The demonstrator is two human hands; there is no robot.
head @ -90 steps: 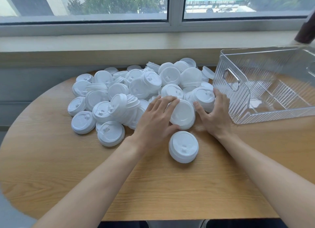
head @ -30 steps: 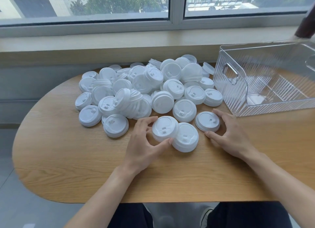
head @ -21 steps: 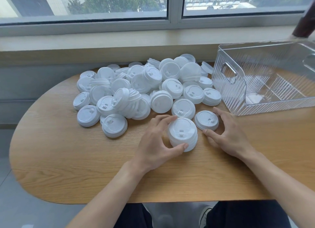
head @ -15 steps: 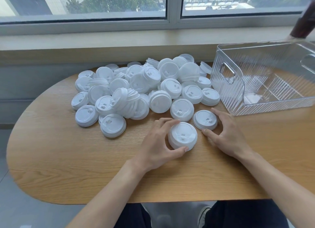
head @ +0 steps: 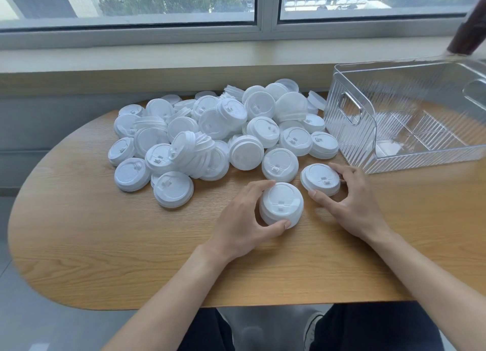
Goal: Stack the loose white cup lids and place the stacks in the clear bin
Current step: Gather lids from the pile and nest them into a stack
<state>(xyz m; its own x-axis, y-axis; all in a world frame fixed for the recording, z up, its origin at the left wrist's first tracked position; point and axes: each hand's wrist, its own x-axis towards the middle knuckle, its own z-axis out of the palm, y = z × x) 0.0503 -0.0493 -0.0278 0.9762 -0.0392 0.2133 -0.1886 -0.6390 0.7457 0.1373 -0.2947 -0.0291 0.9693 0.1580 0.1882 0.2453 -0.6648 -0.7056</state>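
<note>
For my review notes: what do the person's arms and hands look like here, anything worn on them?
Both forearms are bare to the bottom edge of the picture, with no sleeves in view. The left hand and right hand wear no gloves, and no rings, watch or bracelets show. Fingernails look short and unpainted.

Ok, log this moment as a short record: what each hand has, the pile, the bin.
left hand: grips short lid stack on table
right hand: fingers round single lid, flat on table
pile: loose lids, far side of both hands
bin: right of pile, no stacks visible inside
</note>
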